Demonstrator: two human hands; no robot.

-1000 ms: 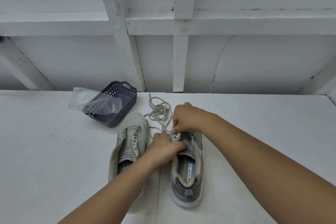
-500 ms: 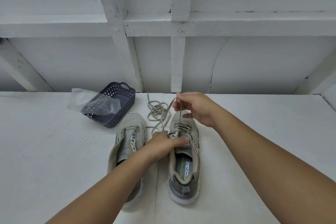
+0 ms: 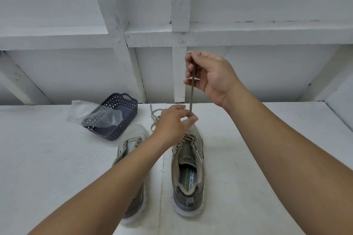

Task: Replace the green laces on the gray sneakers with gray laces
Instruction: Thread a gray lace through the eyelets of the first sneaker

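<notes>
Two gray sneakers stand side by side on the white surface, toes pointing away. The right sneaker has a gray lace threaded through its lower eyelets. My right hand pinches that lace high above the shoe and holds it taut and upright. My left hand pinches the same lace lower down, just above the toe end of the shoe. The left sneaker has no lace and is partly hidden under my left forearm. Loose lace lies coiled behind my left hand.
A dark blue perforated basket sits at the back left with a clear plastic bag draped over it. A white framed wall rises right behind the surface.
My right hand has risen from the shoe's eyelets, drawing the lace up and taut. My left hand has left the tongue and moved up to pinch the lace.
</notes>
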